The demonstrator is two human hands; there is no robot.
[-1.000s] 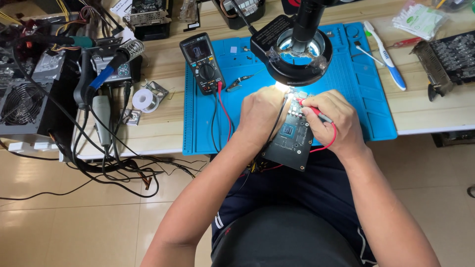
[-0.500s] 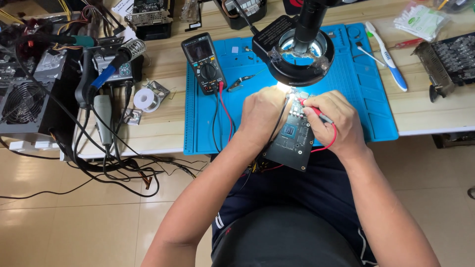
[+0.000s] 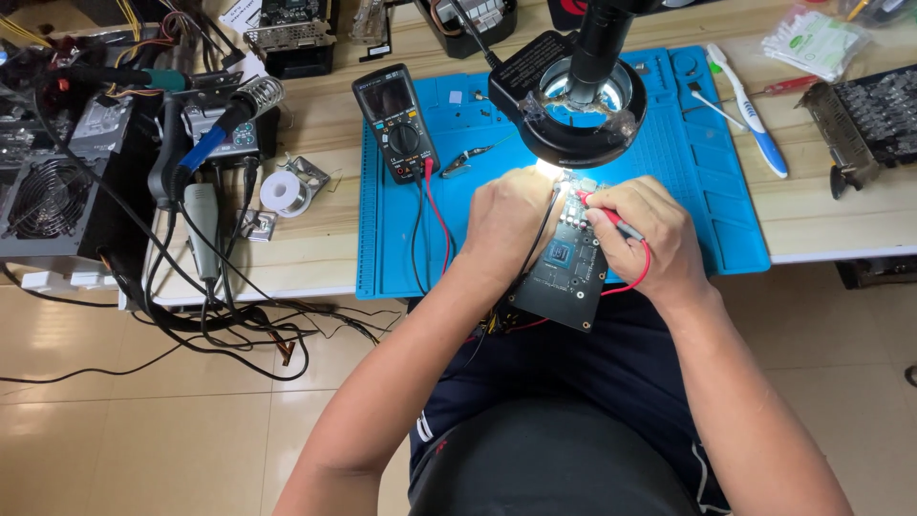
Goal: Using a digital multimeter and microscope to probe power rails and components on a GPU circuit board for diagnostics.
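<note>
A dark circuit board (image 3: 565,277) lies on the blue work mat (image 3: 401,248), jutting over the table's front edge under a ring-lit microscope head (image 3: 579,96). My left hand (image 3: 504,222) rests on the board's left side, fingers closed around a black probe whose lead runs back along the board. My right hand (image 3: 642,237) pinches a red probe (image 3: 611,222), its tip touching the board's lit upper end. Red and black leads run to a dark multimeter (image 3: 394,122) at the mat's upper left.
A soldering iron in its coil stand (image 3: 239,113), a solder spool (image 3: 283,193) and a fan-fronted power unit (image 3: 50,197) crowd the left with tangled cables. A toothbrush (image 3: 751,113) lies on the mat's right; another board (image 3: 869,122) sits at far right.
</note>
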